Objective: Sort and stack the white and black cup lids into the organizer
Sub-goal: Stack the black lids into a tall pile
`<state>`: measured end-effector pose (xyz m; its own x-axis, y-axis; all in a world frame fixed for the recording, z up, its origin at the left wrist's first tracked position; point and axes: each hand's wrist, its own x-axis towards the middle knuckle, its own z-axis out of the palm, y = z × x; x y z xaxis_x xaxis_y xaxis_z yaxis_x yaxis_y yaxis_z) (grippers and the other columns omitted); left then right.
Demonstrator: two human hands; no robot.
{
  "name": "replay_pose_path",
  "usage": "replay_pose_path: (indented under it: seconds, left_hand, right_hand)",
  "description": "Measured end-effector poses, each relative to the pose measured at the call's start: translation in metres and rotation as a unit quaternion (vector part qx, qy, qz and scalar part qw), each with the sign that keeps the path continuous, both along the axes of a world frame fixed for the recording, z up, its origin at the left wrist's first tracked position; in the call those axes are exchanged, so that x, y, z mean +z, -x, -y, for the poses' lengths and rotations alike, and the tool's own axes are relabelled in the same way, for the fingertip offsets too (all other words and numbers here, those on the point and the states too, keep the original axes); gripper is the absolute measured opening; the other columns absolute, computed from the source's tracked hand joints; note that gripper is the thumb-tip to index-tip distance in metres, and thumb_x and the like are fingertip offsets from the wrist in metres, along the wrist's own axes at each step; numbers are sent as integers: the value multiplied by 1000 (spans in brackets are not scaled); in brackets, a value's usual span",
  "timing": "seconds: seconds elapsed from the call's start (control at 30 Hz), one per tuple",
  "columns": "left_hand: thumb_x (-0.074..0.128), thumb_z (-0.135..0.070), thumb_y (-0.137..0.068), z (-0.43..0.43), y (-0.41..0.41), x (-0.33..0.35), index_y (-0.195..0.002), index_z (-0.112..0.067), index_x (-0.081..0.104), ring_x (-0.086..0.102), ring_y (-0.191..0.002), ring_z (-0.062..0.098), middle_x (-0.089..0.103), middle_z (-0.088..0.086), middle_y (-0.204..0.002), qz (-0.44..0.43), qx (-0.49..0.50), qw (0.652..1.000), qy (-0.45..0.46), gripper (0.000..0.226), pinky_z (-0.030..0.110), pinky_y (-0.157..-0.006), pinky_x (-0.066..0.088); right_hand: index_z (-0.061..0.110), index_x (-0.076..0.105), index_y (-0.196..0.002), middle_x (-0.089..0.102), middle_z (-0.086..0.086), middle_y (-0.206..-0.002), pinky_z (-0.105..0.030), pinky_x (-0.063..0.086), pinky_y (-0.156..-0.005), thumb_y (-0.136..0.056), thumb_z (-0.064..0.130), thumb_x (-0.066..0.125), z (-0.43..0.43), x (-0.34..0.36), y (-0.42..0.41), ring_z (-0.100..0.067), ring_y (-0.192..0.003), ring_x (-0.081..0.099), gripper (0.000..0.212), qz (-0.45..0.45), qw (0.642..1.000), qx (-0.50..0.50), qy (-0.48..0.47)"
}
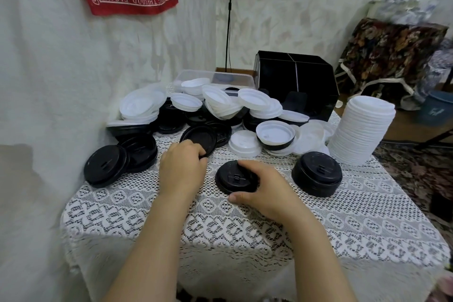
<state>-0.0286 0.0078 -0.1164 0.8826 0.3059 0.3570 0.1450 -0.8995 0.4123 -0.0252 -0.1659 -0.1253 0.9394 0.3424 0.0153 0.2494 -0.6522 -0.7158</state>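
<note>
1. Lace-covered table [245,240] is sitting closest, with both forearms reaching across it; the right hand [259,189] is gripping a black lid [232,179] that's lying dome-up on the cloth, thumb on the near rim and fingers over the top; I'm guessing dome-up is so it nests.
2. The left hand [182,169] is curling its fingers round the rim of an upturned black lid [198,138] at the near edge of the heap [220,105]; probably fishing it out to flip it.
3. A short black stack [316,174] is standing just right of the right hand; a tall white stack [362,130] is standing beyond it by the table edge.
4. The organizer [296,81] is sitting at the back; the heap and a clear tub [213,77] are crowding its left, so reaching over is risking a lid slide.
</note>
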Motion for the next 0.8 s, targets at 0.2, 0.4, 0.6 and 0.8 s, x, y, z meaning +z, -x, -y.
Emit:
replay_pose_path:
  seconds: [0.2, 0.4, 0.6, 0.8]
  left_hand:
    - [72, -26, -83, -1, 6, 2, -87, -12, 71, 58, -86, 22, 62, 0, -88, 45, -7, 995, 90, 15, 33, -75, 46]
    - [62, -10, -91, 1, 19, 21, -97, -7, 68, 66, -79, 8, 69, 2, -84, 159, -71, 842, 510, 9, 19, -71, 53]
    - [51, -5, -94, 8, 28, 25, -114, -2, 58, 71, -91, 28, 70, 17, -106, 32, -171, 687, 705, 22, 36, -74, 59]
    - [46, -8, -97, 11, 25, 22, -121, -2, 57, 71, -91, 28, 71, 15, -107, 1, -199, 680, 706, 27, 34, -72, 58]
  right_hand:
    - [30, 46, -140, 54, 12, -132, -28, 39, -103, -66, 42, 86, 1, 1, 2, -9, -121, 49, 85, -12, 1000, 5, -7]
    - [38, 38, -144, 40, 19, -145, -20, 27, -102, -78, 41, 76, 2, 12, 10, 1, -131, 34, 76, 28, 993, -14, -111]
    - [56, 31, -134, 38, 27, -143, -15, 26, -107, -77, 30, 79, -3, 16, 13, 10, -133, 31, 79, 84, 973, -13, -214]
    - [47, 35, -138, 41, 22, -146, -16, 28, -111, -76, 18, 81, -3, 13, 10, 10, -133, 32, 83, 107, 971, 2, -216]
